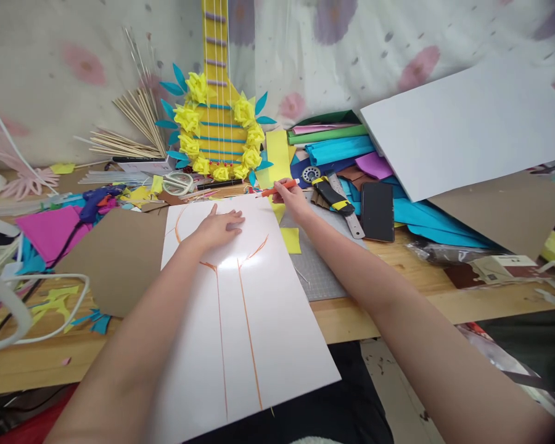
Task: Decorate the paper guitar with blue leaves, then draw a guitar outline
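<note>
A large white board (287, 345) lies across the table and overhangs its front edge. Orange lines on it form two long strokes with curved outlines at the far end. My left hand (217, 228) rests on the board's far part, fingers spread. In my right hand (290, 196) is an orange marker (280, 187), gripped at the board's far right edge. Its tip points left; whether it touches the board I cannot tell. Behind the board stands a yellow guitar-shaped craft piece (219, 129) with yellow paper flowers and blue leaves.
A grey cutting mat (324, 271) lies under the board's right side. Beyond are a yellow-black cutter (333, 196), a metal ruler (351, 219), a black phone (377, 211) and another white board (472, 123). Wooden sticks (139, 129), scissors (178, 183) and brown cardboard (115, 259) are leftward.
</note>
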`<state>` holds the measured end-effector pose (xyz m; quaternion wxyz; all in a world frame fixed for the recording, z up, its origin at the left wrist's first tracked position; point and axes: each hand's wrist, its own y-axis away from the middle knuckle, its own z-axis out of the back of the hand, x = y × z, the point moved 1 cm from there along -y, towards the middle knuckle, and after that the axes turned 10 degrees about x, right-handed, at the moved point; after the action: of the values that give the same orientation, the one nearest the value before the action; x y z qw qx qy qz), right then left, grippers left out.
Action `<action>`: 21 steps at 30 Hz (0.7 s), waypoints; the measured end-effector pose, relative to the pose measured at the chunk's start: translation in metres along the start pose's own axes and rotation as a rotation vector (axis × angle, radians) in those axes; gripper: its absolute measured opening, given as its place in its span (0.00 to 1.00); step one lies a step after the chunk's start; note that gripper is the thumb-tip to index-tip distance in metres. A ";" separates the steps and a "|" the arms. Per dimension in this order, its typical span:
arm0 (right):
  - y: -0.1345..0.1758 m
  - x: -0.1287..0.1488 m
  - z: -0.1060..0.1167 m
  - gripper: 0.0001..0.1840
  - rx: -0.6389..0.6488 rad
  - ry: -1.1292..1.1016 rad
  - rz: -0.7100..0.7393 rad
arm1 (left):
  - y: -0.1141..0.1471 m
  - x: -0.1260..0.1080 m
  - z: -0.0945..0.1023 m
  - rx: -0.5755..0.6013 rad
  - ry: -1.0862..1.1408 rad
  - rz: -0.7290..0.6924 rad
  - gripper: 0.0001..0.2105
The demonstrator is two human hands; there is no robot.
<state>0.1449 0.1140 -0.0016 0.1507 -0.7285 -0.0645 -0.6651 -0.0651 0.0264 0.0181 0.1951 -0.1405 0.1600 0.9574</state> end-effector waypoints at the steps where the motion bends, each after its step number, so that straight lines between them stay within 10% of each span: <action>1: -0.006 -0.001 -0.002 0.20 0.007 0.005 0.007 | 0.000 -0.001 -0.002 -0.014 0.013 0.012 0.20; 21: -0.032 -0.035 -0.024 0.15 -0.029 0.376 0.098 | 0.000 -0.006 -0.007 -0.056 0.108 0.058 0.19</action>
<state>0.1085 0.1408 -0.0299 0.1819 -0.5958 0.0099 -0.7822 -0.0582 0.0219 0.0134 0.1541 -0.1929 0.1474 0.9578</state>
